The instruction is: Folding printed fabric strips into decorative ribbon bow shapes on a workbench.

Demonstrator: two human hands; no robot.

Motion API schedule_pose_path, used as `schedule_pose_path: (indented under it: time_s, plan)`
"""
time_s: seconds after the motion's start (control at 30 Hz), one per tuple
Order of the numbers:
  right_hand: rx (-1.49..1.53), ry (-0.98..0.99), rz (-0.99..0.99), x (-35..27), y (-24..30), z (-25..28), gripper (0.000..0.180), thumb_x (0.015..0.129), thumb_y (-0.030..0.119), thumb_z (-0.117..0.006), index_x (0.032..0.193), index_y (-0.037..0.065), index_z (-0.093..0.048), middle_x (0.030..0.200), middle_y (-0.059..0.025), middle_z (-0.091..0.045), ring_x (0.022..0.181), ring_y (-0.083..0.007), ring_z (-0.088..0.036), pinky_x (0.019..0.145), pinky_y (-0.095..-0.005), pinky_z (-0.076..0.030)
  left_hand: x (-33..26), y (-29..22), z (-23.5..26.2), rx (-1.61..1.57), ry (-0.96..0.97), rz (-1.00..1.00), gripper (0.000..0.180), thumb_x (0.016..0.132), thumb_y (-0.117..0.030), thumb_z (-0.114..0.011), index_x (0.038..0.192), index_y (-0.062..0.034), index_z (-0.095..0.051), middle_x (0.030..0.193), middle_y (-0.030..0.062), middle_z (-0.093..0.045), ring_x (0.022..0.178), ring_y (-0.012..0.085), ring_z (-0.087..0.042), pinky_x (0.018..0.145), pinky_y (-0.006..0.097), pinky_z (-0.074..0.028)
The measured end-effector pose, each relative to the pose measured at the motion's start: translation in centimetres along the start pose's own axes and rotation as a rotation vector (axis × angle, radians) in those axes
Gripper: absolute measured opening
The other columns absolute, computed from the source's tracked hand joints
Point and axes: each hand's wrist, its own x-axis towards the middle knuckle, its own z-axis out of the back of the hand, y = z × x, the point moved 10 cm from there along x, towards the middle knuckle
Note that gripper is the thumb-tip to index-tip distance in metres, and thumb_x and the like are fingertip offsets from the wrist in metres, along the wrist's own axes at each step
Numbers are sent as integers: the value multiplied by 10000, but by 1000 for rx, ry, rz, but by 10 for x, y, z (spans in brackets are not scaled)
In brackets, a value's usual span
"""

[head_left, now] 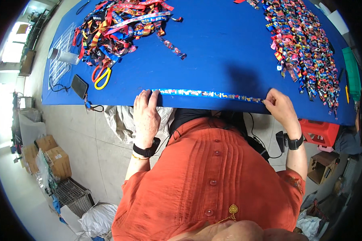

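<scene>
A narrow blue lanyard strap (205, 94) with a colourful printed pattern lies stretched along the near edge of the blue table. At its left end is my left hand (147, 110), fingers together and pressed onto the strap. My right hand (280, 106) pinches the other end between thumb and fingers. Between the two hands the strap runs nearly straight and flat.
A tangled heap of colourful straps (120, 24) lies at the far left, with scissors (102, 76), a phone (79, 86) and a plastic bottle (68, 57) near it. Rows of bundled straps (303, 48) cover the right side. A red stool (319, 132) stands below.
</scene>
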Motion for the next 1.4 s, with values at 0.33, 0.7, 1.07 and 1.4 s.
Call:
schedule_pose_path:
  time_s: [0.33,0.7,1.07,1.4]
  plan:
    - [8,-13,17,2,1,1,148,826,63,-668,796,2,-536,649,-71,-550,578,-150,-498,547,-318,-405,10,-36,26,-171,-26,-84,494,783,92,-526,1257,-37,-581,1293,169,-558,1261,357,-499,1063,444,-409]
    - [7,-44,17,1,4,0,154,815,108,-663,803,23,-535,739,-140,-611,697,-341,-605,624,-418,-463,-1,-85,-32,-222,218,-364,525,904,-196,-632,1403,-120,-485,1433,97,-476,1348,309,-417,1139,527,-280]
    - [-67,-127,342,8,89,-10,163,851,164,-635,813,40,-535,731,-135,-585,691,-355,-593,599,-438,-450,-3,-86,-34,-225,229,-367,540,895,-166,-637,1410,-118,-483,1448,102,-468,1371,310,-396,1154,545,-240]
    - [-81,-16,198,18,51,-28,149,827,149,-644,811,35,-549,729,-142,-620,715,-354,-622,615,-446,-463,-1,-82,-33,-243,248,-336,532,895,-153,-637,1407,-142,-492,1447,95,-470,1375,315,-392,1156,549,-236]
